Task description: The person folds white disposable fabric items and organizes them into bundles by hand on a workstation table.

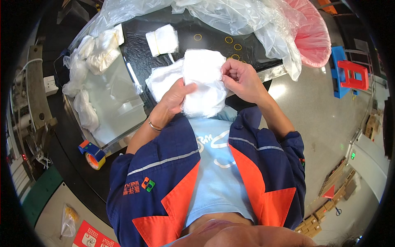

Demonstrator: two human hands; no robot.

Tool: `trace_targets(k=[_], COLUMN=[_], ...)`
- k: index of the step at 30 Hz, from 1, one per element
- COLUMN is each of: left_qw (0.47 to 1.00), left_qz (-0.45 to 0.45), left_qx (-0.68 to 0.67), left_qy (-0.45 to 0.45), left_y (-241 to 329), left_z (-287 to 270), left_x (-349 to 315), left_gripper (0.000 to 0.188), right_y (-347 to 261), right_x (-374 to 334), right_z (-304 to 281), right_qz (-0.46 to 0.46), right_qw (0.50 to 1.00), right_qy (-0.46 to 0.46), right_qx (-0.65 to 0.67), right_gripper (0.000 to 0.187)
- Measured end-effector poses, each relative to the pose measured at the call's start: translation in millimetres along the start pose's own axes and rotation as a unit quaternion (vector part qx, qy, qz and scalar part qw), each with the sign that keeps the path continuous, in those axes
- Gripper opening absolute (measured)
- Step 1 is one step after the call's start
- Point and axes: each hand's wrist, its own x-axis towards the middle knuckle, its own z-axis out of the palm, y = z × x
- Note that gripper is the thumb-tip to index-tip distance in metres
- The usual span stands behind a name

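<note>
A stack of thin, whitish plastic bags (203,88) is held up in front of my chest. My left hand (175,95) is closed on its left edge, with the thumb lying on top. At the upper right edge, the fingers of my right hand (240,80) are curled and pinch the stack. Another loose pile of plastic bags (162,82) lies on the black surface (140,29), partly hidden by the held stack and my left hand. Farther back sits a smaller bag bundle (162,40) with a yellow band around it. Several yellow rubber bands (229,40) are scattered to its right.
Bunched plastic bags (103,51) line the left side of a glassy panel (115,94). A tape dispenser (92,155) lies by its near corner. Large transparent sheeting (230,14) drapes the far edge, beside a pink-lined bin (310,35). A red stool (353,75) stands at right.
</note>
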Motion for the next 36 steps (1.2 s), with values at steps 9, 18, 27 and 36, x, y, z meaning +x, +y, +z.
trace_targets(k=[9,18,27,36], left_qw=[0.994,0.996,0.996,0.995], left_qz=[-0.004,0.002,0.033,0.023], left_qx=[0.071,0.001,0.022,0.043], left_qy=[0.085,0.088,0.079,0.09], left_y=[-4,-2,-6,-4], left_z=[3,8,9,7], left_x=[3,-1,3,4], left_gripper=[0.037,0.033,0.029,0.027], right_y=[-19,-27,-13,-29], right_x=[-7,-18,-15,-1], right_z=[8,44,46,18], right_qz=[-0.055,-0.255,-0.254,-0.204], right_qw=[0.995,0.856,0.841,0.935], right_qy=[-0.008,-0.003,-0.001,0.023], right_qx=[-0.082,-0.451,-0.479,-0.29], right_gripper=[0.028,0.064,0.023,0.01])
